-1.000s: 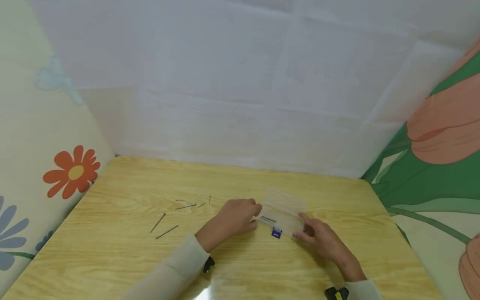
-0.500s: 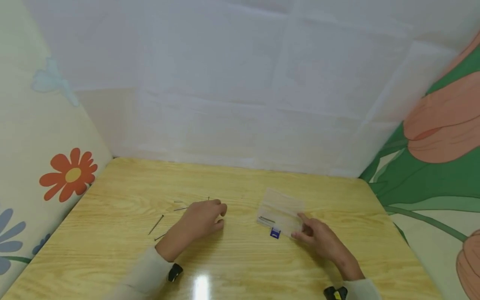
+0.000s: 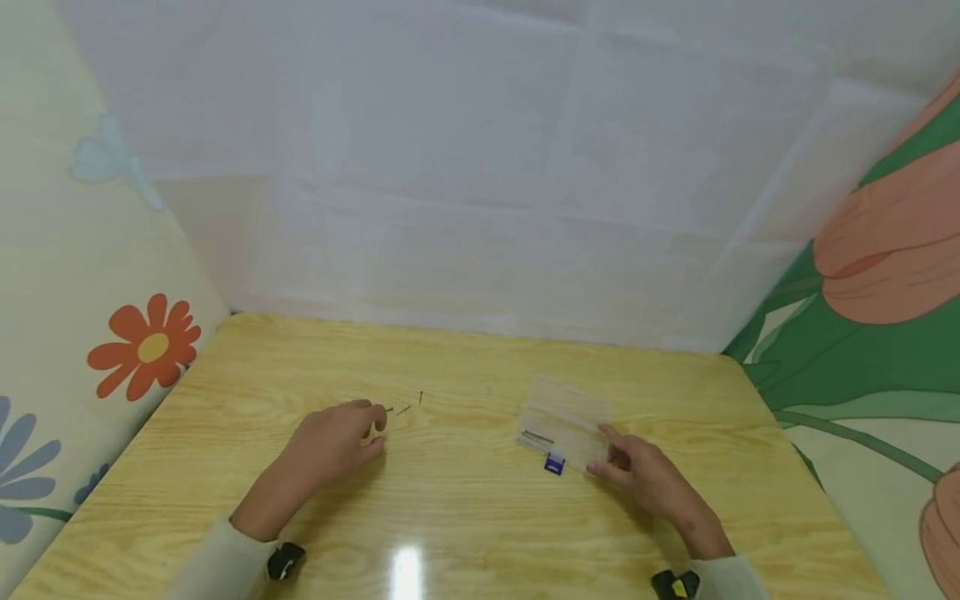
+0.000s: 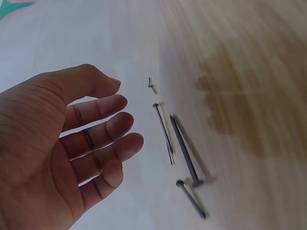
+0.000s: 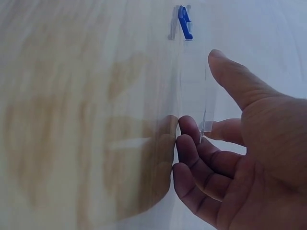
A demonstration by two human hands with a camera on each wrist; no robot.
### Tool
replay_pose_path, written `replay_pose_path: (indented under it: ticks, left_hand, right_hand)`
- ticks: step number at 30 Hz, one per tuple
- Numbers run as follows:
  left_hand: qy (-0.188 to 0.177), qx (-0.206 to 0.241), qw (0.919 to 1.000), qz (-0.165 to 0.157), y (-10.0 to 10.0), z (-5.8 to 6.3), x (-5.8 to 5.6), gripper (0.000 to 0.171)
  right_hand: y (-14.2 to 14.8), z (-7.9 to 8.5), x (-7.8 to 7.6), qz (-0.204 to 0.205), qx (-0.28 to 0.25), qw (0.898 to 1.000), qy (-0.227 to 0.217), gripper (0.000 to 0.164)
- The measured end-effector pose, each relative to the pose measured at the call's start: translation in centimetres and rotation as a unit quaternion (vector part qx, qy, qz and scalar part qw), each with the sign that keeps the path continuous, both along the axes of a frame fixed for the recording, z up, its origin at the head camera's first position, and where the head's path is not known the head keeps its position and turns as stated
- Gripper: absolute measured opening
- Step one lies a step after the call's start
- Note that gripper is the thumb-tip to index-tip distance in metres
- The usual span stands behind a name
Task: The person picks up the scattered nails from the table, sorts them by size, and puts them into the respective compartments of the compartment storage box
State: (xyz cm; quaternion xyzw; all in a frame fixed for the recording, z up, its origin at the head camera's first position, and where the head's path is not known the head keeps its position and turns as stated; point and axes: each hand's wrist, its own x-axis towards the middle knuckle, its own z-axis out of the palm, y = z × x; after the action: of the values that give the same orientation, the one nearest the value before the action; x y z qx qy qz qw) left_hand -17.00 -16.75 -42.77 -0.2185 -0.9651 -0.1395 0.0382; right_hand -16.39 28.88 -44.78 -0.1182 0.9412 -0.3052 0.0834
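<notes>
The left hand [image 3: 330, 446] has a loose grip around nothing, its thumb and softly bent fingers parted just beside loose nails [image 4: 186, 148]. Its back faces up, and the forearm slants in from the lower left. The right hand [image 3: 645, 479] has a relaxed grip too: the thumb stretches free while the bent fingers touch the right side of a clear box [image 3: 573, 417] without closing round it. This forearm leans in from the lower right. The box lies flat on the worktop [image 3: 465, 517], with slim nails [image 3: 538, 437] inside and a blue clasp [image 3: 554, 463] at its near edge. Pale sleeves [image 3: 225, 562] cover both forearms.
</notes>
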Motion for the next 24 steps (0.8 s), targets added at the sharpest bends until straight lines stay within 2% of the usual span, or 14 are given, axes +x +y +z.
replay_pose_path:
  ticks: [9, 18, 24]
  left_hand:
    - [-0.018, 0.006, 0.9994, 0.028, -2.7, 0.3, 0.8, 0.008]
    - [-0.052, -0.004, 0.9979, 0.037, -4.4, -0.1, 1.5, 0.004]
    - [-0.072, 0.007, 0.9968, 0.035, -5.0, -0.5, 1.9, 0.010]
  right_hand:
    - [0.0, 0.1, 0.0, 0.001, -0.003, 1.000, -0.003, 0.077]
    - [-0.1, 0.2, -0.2, -0.010, -0.001, 1.000, -0.015, 0.078]
    - [-0.1, 0.0, -0.2, -0.012, 0.001, 1.000, -0.016, 0.077]
